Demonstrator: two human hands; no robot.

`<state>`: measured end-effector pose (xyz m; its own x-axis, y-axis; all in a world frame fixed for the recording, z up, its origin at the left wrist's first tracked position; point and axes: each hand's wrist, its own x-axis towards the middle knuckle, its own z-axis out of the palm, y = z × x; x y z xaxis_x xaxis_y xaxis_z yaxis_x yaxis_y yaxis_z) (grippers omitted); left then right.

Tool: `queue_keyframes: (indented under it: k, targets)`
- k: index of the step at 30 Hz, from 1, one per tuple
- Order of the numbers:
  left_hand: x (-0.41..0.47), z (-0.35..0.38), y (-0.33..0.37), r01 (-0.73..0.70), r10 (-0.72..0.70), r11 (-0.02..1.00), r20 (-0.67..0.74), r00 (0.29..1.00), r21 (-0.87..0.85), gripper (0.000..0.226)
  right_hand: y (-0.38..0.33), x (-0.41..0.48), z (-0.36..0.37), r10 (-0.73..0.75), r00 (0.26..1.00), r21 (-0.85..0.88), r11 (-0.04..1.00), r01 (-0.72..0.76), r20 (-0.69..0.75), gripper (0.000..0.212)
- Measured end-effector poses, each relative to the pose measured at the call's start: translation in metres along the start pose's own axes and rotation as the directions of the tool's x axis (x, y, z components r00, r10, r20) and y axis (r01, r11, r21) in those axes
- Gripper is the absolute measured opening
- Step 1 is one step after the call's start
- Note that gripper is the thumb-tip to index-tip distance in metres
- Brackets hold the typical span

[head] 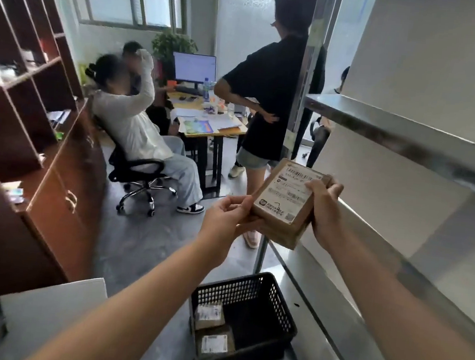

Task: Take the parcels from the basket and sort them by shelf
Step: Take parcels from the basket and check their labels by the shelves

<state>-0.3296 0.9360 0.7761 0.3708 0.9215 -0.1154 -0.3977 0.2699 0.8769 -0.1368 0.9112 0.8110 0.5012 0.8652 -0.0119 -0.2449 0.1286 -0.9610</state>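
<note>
Office surroundings
Wooden cabinet (32, 131) at left; farther off, a seated person (131, 123) on an office chair (141, 176) and a standing person (270, 96) beside a tabletop (206, 124) with a monitor (194, 67).

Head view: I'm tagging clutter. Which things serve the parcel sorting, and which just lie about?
Job: held parcel, left hand, right hand, basket, two parcels inside it, metal shelf.
Lying about: monitor, desk, office chair, wooden cabinet, plant.

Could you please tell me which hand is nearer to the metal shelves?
Right. The right hand grips the parcel on its shelf side, beside the metal shelves; the left hand holds the opposite edge, farther off.
</note>
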Motion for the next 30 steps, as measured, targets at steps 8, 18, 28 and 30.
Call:
queue_keyframes:
  k: [8, 18, 28, 30]
  targets:
    - [0.063, 0.024, -0.009, 0.132, -0.117, 0.97, -0.083, 0.99, 0.206, 0.029, 0.022, 0.092, 0.01, -0.08, 0.981, -0.185, 0.982, 0.046, -0.179, 0.029]
    - [0.133, 0.031, -0.089, 0.158, -0.1, 0.973, -0.309, 0.946, 0.17, 0.036, 0.084, 0.164, -0.021, 0.072, 0.978, -0.462, 0.887, 0.027, 0.194, 0.041]
    - [0.167, -0.049, -0.144, 0.287, -0.182, 0.931, -0.397, 0.9, 0.224, 0.056, 0.179, 0.194, -0.027, 0.316, 0.872, -0.486, 0.868, -0.106, 0.375, 0.03]
    - [0.182, -0.069, -0.154, 0.315, -0.19, 0.91, -0.405, 0.895, 0.27, 0.043, 0.208, 0.203, -0.023, 0.379, 0.856, -0.485, 0.856, -0.18, 0.351, 0.027]
